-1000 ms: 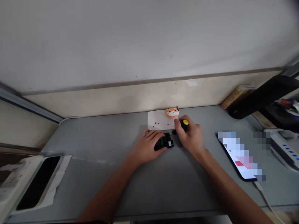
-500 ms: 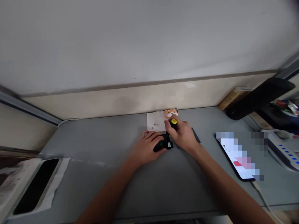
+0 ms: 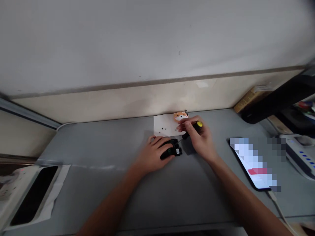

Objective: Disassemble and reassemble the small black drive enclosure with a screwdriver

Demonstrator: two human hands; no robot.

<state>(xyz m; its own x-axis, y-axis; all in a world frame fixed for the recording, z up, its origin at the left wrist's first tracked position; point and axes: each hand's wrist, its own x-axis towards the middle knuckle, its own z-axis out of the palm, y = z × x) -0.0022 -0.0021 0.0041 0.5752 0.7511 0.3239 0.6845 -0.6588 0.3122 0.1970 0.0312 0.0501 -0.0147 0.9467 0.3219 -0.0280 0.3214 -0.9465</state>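
Observation:
My left hand (image 3: 155, 152) is wrapped round a small black device (image 3: 177, 150) and holds it down on the grey table. Part of the device lies hidden under the fingers, and its exact kind cannot be made out. A black screwdriver with a yellow end cap (image 3: 199, 124) is in my right hand (image 3: 203, 141), gripped by its handle. It leans to the right, its thin shaft pointing down-left at the device's upper part. Just behind is a white paper (image 3: 157, 124) with several tiny dark screws on it. An orange dog-face case (image 3: 180, 115) rests on the paper's far right corner.
On the right lies a lit phone (image 3: 253, 170) with a white cable, beside a white power strip (image 3: 299, 155). A black cylinder (image 3: 265, 103) and a boxy brown object (image 3: 251, 96) stand near the wall. At the left is another dark phone (image 3: 35, 196) on white paper.
The screwdriver has gone from nearly upright to tilted right, and my right hand has shifted right and opened its grip somewhat. My left hand stays on the device.

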